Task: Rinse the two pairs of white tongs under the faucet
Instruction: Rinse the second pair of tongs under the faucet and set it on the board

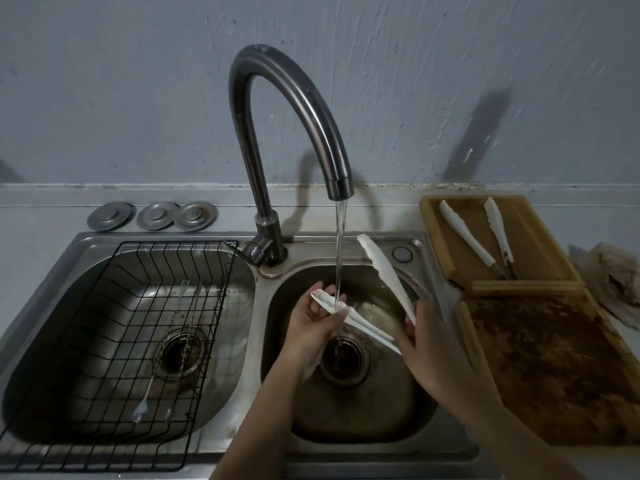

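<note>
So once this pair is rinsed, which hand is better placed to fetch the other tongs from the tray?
The right hand. It is nearest the tray beside the sink, where the second tongs lie. The left hand is under the stream, across the basin.

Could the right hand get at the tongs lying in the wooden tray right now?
Probably not yet: the right hand is busy holding the tongs under the faucet. The tray tongs lie uncovered, with nothing between.
</note>
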`<state>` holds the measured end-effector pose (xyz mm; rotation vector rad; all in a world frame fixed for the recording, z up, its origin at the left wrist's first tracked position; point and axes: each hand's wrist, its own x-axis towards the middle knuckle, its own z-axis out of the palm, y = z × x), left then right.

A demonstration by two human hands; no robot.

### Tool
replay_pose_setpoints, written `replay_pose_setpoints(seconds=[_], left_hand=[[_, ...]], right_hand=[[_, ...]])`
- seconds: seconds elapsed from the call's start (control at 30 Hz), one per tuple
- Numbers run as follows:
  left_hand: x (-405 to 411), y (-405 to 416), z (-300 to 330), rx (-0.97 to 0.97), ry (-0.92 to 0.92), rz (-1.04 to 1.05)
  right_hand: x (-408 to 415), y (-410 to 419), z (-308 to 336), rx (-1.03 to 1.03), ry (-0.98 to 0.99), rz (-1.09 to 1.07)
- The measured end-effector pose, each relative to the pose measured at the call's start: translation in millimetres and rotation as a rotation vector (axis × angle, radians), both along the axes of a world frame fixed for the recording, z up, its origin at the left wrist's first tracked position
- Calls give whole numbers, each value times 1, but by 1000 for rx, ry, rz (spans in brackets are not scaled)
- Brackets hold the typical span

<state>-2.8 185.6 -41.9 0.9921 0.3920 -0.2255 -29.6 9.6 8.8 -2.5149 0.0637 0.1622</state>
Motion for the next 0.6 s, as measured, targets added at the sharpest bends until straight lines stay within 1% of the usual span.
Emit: replay_pose_setpoints(seconds=[0.13,0.2,0.27,0.37,0.4,0.5,0.6], left_hand=[[4,-2,4,-94,-50,41],[6,0,3,-93,-50,35],[7,-4,3,-1,-34,37],[12,-13,1,273,7,97],[13,-15,-2,336,11,107],[12,-19,-7,377,-18,82],[14,-13,-10,484,24,-48]], right_hand=[[-6,2,-3,13,-28,-24],[-8,-1,-7,-3,-37,-44],[-11,-2,-6,-30,-75,-39],[-15,-1,-6,-57,-112,-25],[-15,-1,-6,-55,-113,-33],[-13,-4,-9,-51,-86,-74],[-11,-11,-10,-64,-78,-80]])
